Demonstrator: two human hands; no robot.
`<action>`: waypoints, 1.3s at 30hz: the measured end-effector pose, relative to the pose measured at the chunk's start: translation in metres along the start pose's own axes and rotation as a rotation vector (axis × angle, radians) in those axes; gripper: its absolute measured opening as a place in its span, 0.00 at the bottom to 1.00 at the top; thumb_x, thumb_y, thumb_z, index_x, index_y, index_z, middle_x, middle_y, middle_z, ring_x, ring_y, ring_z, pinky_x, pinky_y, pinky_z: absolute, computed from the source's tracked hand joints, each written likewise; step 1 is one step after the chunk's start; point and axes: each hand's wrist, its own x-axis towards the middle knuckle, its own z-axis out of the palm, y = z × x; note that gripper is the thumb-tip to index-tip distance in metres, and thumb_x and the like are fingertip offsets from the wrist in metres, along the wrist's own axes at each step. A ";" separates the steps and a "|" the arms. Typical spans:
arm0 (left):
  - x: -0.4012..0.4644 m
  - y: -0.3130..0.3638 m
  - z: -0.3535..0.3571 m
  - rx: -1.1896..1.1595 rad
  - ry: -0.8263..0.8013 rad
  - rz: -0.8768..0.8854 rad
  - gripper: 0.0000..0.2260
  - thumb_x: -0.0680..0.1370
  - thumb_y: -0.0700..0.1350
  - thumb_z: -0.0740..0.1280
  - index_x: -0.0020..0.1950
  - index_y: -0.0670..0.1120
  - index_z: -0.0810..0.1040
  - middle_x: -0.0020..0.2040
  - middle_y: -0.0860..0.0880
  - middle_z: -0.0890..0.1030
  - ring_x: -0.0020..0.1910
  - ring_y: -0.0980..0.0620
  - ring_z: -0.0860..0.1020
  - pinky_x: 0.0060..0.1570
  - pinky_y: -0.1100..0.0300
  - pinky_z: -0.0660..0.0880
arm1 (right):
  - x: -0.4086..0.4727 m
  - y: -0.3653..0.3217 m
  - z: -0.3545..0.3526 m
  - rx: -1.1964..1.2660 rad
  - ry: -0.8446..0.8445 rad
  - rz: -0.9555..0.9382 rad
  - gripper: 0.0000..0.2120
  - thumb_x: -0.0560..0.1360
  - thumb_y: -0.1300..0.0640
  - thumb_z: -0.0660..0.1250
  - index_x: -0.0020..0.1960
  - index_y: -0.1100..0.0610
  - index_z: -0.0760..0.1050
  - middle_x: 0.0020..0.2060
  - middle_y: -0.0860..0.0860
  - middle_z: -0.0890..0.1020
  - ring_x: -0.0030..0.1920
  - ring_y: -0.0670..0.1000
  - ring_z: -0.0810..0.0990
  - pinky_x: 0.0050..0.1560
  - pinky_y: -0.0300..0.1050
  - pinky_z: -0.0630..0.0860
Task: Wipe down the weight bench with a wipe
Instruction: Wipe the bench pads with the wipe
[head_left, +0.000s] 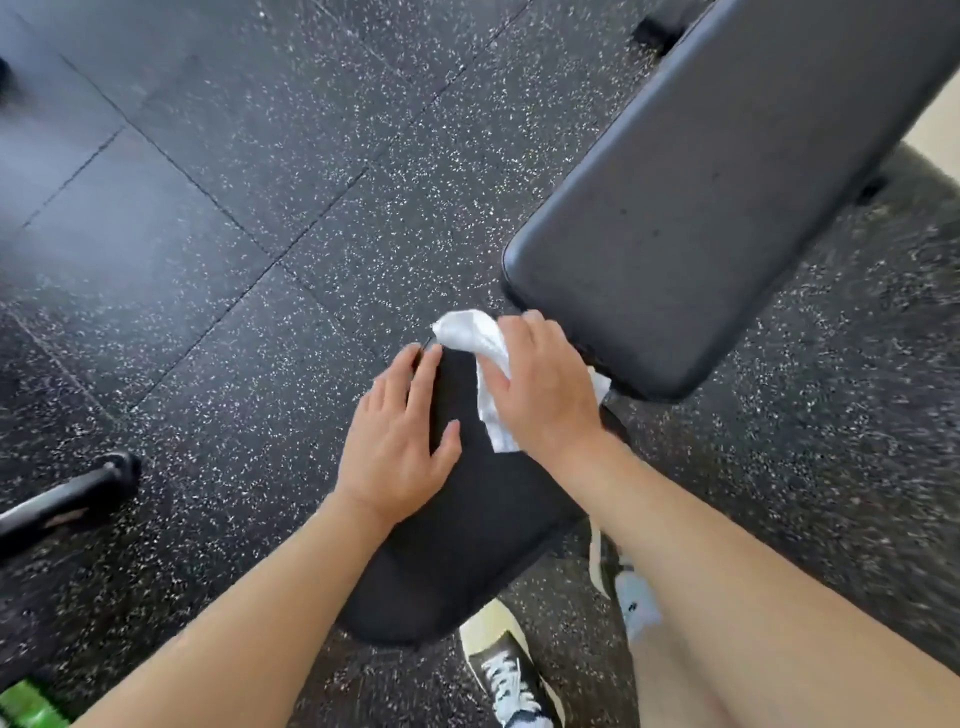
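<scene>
A: Quick pass. Where's the wipe?

B: White wipe (480, 358), crumpled, under the right hand (545, 384) at the far end of the seat pad (467, 519). It pokes out past the fingers toward the floor and also past the palm on the backrest side.

A: Right hand fingers?

B: Mostly straight, laid flat over the wipe, pressing it onto the pad. Fingertips (530, 318) reach the near corner of the backrest pad (727, 208); can't tell if they actually touch it.

A: Left hand?

B: Left hand (400, 441) rests flat on the seat pad's left edge, fingers straight and slightly spread, thumb out across the pad. Holds nothing. Just beside the right hand, not touching it.

A: Bench layout?

B: Two black pads. The backrest pad runs off to the upper right, and the seat pad lies nearer, partly hidden by both forearms.

A: Containers?

B: Only a green thing (26, 704) at the bottom-left corner, cropped; can't tell what it is or what's in it.

A: Rest?

B: Speckled black rubber floor (234, 182), a black bar end (67, 499) at left, a dark sneaker (511, 670) with white laces below the seat pad.
</scene>
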 end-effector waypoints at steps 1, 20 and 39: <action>0.001 0.001 0.000 0.036 -0.003 0.048 0.34 0.79 0.55 0.62 0.84 0.43 0.60 0.81 0.38 0.62 0.77 0.35 0.67 0.73 0.39 0.67 | 0.010 -0.005 0.002 0.009 -0.008 0.017 0.13 0.81 0.51 0.67 0.56 0.61 0.75 0.48 0.57 0.77 0.47 0.61 0.75 0.44 0.58 0.74; 0.006 0.001 0.006 0.016 0.016 0.033 0.30 0.78 0.54 0.61 0.81 0.58 0.62 0.83 0.51 0.59 0.77 0.44 0.66 0.54 0.41 0.80 | -0.040 0.021 -0.014 0.018 0.044 0.200 0.12 0.77 0.50 0.64 0.54 0.59 0.76 0.46 0.55 0.75 0.44 0.59 0.74 0.41 0.56 0.73; 0.003 -0.007 0.011 -0.041 0.083 0.130 0.27 0.79 0.56 0.59 0.79 0.61 0.62 0.81 0.55 0.60 0.74 0.47 0.68 0.50 0.51 0.73 | -0.195 -0.077 0.069 0.171 0.517 0.646 0.15 0.75 0.55 0.65 0.61 0.52 0.71 0.54 0.49 0.71 0.51 0.55 0.71 0.51 0.46 0.69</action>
